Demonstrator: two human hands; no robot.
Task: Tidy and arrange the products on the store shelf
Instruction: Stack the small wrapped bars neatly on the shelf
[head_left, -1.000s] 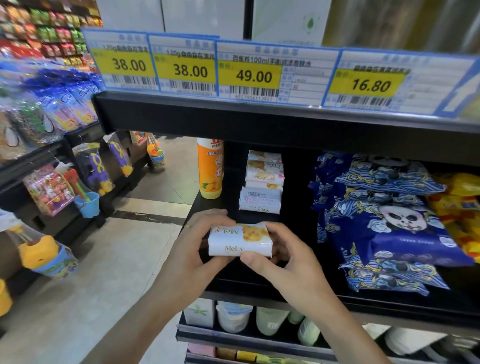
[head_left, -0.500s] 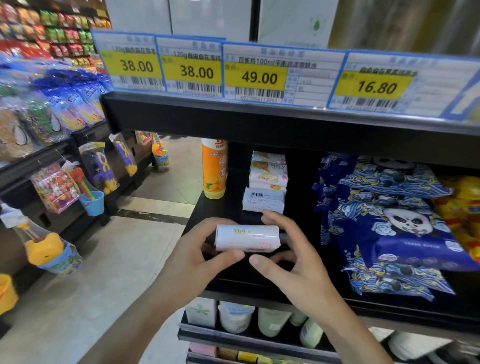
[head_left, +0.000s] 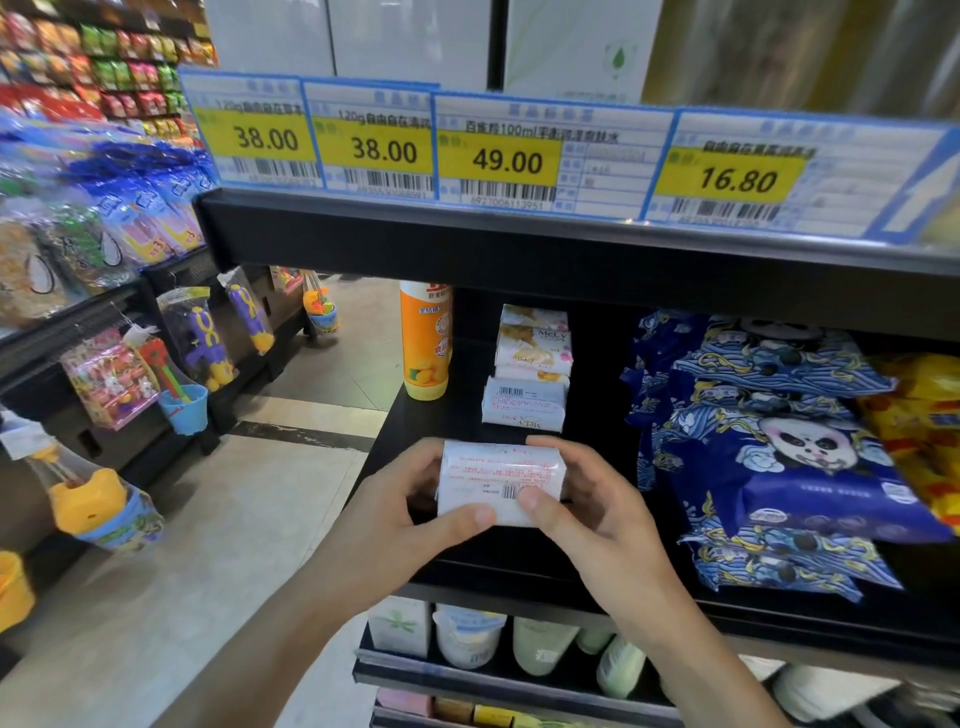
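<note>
Hands: your left hand (head_left: 395, 512) and right hand (head_left: 597, 512) are both gripping the soap pack (head_left: 500, 480).
Why: you are checking its printed back before stacking.

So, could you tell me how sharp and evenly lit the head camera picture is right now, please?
Head view: the price tags read sharply, and the barcode on the soap pack held by the left hand and right hand shows, though glare washes out its fine print; the shelf edge bows from wide-angle distortion; the shelf interior is dark; the left aisle is blurred.
</note>
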